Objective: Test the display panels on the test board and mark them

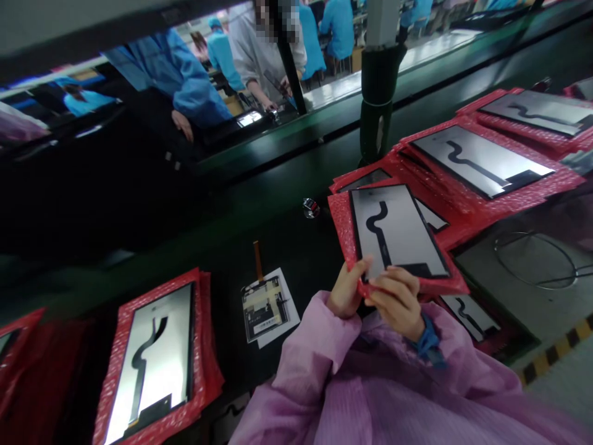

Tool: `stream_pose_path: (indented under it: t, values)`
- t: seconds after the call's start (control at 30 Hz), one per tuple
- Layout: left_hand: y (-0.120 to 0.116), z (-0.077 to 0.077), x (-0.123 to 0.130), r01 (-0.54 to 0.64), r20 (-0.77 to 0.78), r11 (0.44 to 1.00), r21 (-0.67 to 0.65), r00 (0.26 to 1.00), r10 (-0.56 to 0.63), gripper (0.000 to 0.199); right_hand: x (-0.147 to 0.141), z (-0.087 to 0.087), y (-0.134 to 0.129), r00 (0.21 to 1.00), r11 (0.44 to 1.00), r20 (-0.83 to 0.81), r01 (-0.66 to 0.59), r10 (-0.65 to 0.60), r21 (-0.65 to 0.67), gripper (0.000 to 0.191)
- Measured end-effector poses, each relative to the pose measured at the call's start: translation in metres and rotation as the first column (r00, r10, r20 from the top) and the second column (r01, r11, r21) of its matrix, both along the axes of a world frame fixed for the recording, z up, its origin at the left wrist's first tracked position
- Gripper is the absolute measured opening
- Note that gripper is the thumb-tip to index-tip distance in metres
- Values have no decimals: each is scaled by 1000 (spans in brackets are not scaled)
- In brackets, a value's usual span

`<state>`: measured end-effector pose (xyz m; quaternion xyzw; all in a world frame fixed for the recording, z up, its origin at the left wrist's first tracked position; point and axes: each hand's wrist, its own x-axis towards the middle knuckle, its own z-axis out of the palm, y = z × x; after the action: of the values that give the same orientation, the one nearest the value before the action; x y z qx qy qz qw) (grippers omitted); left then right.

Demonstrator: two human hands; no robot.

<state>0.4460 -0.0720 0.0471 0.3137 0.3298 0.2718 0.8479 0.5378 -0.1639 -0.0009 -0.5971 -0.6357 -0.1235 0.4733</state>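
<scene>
A tablet-like display panel (407,225), silver-backed with a curved black flex cable, lies on a red bubble-wrap sheet (341,222) in front of me. My left hand (347,289) grips the near-left corner, its thumb on the panel and its other fingers mostly hidden beneath. Along the near edge, my right hand (398,300) is closed with its fingertips on the panel and wrap. To the left of my hands, a smaller part with an orange ribbon (265,309) rests on a white card (288,303).
A similar panel (162,352) on stacked red wrap lies at left. More panels (477,154) on red wrap cover the right side. A small shiny roll (311,208) sits mid-table. A dark green post (376,117) rises behind. People in blue work across the bench.
</scene>
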Motion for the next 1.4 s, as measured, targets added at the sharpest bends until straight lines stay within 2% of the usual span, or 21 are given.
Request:
stream_pose_path:
  t: [0.07,0.13,0.2,0.3,0.37,0.43,0.5,0.57,0.67,0.73,0.77,0.8,0.83,0.87,0.93,1.0,1.07,1.17,1.23,1.3,1.4]
  values:
    - [0,2,-10,-13,-20,1000,26,1000,14,45,-13,-10,-7,991,971,13,-131,137,-202,23]
    - [-3,0,-28,-49,-24,998,31,998,50,39,-24,-12,-15,973,907,-20,-223,232,-358,19]
    - [-8,-8,-51,-121,-47,993,-10,992,120,35,-32,-6,-22,960,914,-25,-273,279,-299,26]
    - [-15,-25,-89,-263,-117,962,-76,960,253,44,-38,13,-25,992,975,-68,-121,110,-187,58]
    - [-18,-36,-109,-335,-167,938,-87,933,318,53,-35,20,-20,983,951,-170,11,-66,-309,58]
    - [-18,-44,-121,-368,-200,925,-97,917,344,59,-29,19,-11,940,891,-316,-29,-131,-454,51]
    - [-17,-48,-126,-370,-224,923,-108,913,340,61,-21,12,0,848,821,-512,-193,-136,-537,55]
    - [-14,-51,-126,-351,-274,933,-72,907,320,58,-15,4,8,697,764,-693,-344,-182,-546,63]
    - [-13,-55,-127,-359,-363,932,52,863,352,56,-9,-3,15,455,747,-844,-448,-283,-491,70]
    - [-18,-57,-133,-389,-419,872,298,767,486,61,-6,-5,17,356,760,-879,-460,-316,-459,71]
    - [-23,-59,-138,-377,-442,791,482,675,591,65,-5,-5,17,339,767,-886,-458,-317,-450,71]
    - [-29,-60,-142,-303,-445,672,675,559,699,67,-3,-6,18,340,772,-887,-454,-311,-445,71]
    - [-35,-63,-147,-160,-427,543,824,455,781,66,-2,-6,19,352,774,-886,-453,-302,-443,70]
    - [-42,-65,-152,11,-407,438,899,393,825,64,0,-6,20,368,772,-883,-456,-291,-444,69]
    - [-55,-72,-158,294,-432,333,896,407,805,63,1,-7,23,400,759,-875,-470,-271,-450,67]
    - [-64,-80,-161,452,-489,278,848,465,738,71,0,-10,25,429,735,-866,-495,-258,-464,65]
    - [-69,-89,-161,513,-506,244,823,467,725,82,-5,-15,25,483,709,-838,-495,-255,-502,62]
    - [-68,-99,-158,545,-506,226,807,443,741,76,-14,-18,23,671,708,-711,-397,-211,-584,56]
    - [-65,-101,-156,540,-482,204,817,444,755,67,-22,-13,25,853,741,-497,-228,-161,-631,50]
    - [-61,-101,-154,531,-457,183,827,446,769,61,-29,-2,33,966,762,-198,-2,-167,-648,48]
    - [-56,-99,-152,538,-449,177,824,431,783,58,-33,13,58,960,701,130,269,-246,-660,55]
